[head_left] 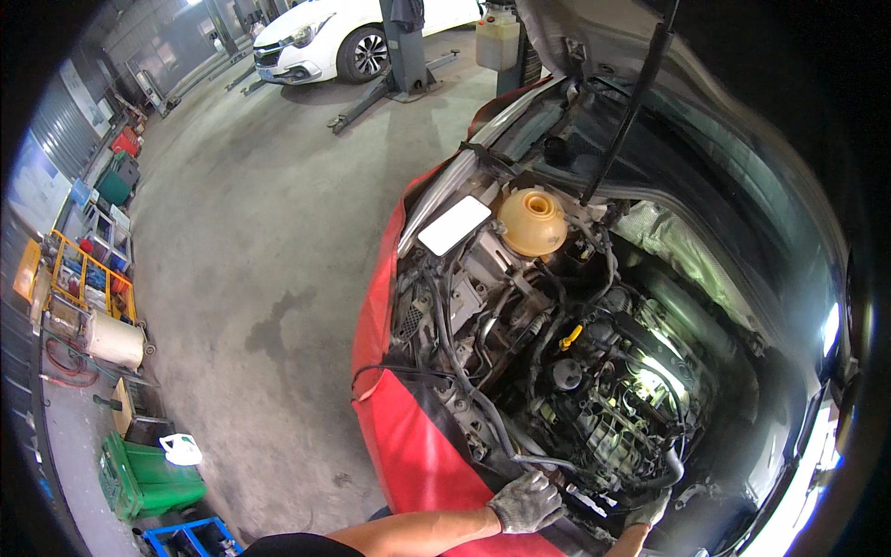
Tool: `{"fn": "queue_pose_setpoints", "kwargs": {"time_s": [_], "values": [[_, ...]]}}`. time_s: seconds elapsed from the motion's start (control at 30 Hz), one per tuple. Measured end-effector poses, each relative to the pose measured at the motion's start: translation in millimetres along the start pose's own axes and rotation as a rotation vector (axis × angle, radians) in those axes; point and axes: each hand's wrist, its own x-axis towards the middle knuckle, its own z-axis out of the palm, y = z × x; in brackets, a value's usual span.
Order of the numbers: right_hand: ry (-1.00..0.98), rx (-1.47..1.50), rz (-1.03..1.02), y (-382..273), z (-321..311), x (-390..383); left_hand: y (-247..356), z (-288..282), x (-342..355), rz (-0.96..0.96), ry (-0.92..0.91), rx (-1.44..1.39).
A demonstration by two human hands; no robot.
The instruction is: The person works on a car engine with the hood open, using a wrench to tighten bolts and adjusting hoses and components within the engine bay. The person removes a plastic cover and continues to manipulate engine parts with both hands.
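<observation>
My left hand [527, 502], in a grey work glove, is at the front edge of the open engine bay, beside the red fender cover [418, 436]. Its fingers are together and curled; anything under them is hidden. My right hand [650, 511], gloved too, reaches into the front of the bay below a dark curved hose [670, 472]. Its fingertips are too small and shaded to make out. Beyond the hands lies the engine [617, 422], with a yellow dipstick handle [572, 337] and a round black cap [566, 374]. A bright light falls on the engine's far side.
An amber coolant tank [532, 232] and a white-faced flat device [455, 226] sit at the bay's left. A strut [636, 102] stands under the raised hood. Leftward are a green bin [153, 478], a yellow rack [93, 269] and a white car [353, 42] by a lift post [403, 56].
</observation>
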Motion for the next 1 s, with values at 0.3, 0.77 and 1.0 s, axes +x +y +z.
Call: {"fn": "queue_pose_setpoints", "kwargs": {"time_s": [0.3,0.77,1.0], "values": [[0.109,-0.154,0.052,0.5,27.9,-16.8,-7.1,2.4,-3.3,-0.013,-0.043,-0.022],[0.124,-0.195,0.086,-6.3,10.7,-4.5,-7.6,2.7,-7.6,0.024,-0.025,-0.049],[0.034,0.021,0.067,-20.3,45.0,-32.3,-14.3,-1.8,14.5,0.266,-0.132,0.100]]}}
